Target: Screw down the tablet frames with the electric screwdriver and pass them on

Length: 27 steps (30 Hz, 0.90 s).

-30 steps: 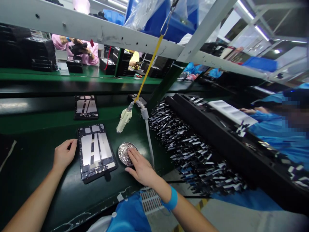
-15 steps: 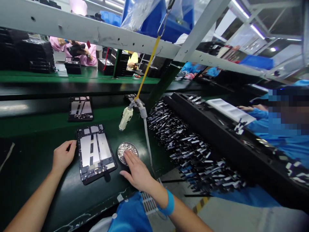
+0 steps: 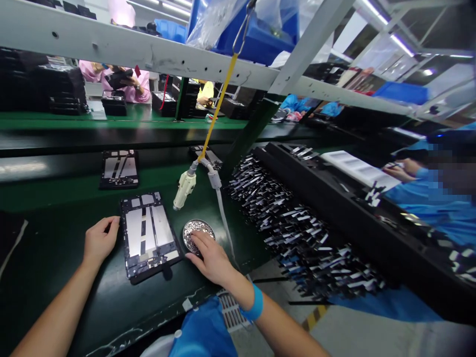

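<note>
The left grip (image 3: 101, 240) is curled, closure unclear, just beside an opened flat black-and-silver tablet (image 3: 151, 238) on the dark green counter (image 3: 85, 302): probably light, stiff, fragile; best held by its edges. A round dish (image 3: 200, 220) holds tiny shiny metal pieces (image 3: 195, 226), likely slippery, best pinched; the right grip (image 3: 214, 263) touches them, clamped or not I cannot tell.

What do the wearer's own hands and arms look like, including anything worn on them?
Both the left hand and the right hand are ungloved, and no sleeves show on the visible forearms. A plain, wide blue band circles the right wrist; none shows on the left. At the bottom edge, a shiny blue cloth garment has a round white button.
</note>
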### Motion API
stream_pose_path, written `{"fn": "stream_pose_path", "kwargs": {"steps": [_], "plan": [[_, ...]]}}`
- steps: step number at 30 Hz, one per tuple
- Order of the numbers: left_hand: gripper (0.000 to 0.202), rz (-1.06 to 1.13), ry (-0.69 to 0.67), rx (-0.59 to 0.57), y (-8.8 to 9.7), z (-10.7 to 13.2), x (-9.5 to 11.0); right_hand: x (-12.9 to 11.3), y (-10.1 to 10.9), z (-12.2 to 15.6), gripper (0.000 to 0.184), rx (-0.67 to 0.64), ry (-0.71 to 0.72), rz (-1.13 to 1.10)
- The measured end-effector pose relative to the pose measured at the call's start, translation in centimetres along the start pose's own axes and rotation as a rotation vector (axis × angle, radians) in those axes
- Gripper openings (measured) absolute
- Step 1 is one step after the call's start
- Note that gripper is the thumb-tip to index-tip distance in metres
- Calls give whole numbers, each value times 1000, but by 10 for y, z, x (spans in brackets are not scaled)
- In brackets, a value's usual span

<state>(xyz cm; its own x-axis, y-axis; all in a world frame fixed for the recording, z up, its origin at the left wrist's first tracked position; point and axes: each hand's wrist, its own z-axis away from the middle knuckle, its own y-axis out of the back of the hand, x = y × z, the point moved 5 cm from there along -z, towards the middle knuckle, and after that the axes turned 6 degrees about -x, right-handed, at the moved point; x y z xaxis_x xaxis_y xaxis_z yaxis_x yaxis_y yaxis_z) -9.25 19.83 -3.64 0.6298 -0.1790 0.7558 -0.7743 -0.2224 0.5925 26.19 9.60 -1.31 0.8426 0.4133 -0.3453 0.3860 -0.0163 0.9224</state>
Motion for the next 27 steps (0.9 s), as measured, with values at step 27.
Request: {"fn": "stream_pose_path", "kwargs": {"steps": [27], "plan": [[33,97,-28,21,-7,-5,4,34,2,-17,20,431,-29,-170]]}}
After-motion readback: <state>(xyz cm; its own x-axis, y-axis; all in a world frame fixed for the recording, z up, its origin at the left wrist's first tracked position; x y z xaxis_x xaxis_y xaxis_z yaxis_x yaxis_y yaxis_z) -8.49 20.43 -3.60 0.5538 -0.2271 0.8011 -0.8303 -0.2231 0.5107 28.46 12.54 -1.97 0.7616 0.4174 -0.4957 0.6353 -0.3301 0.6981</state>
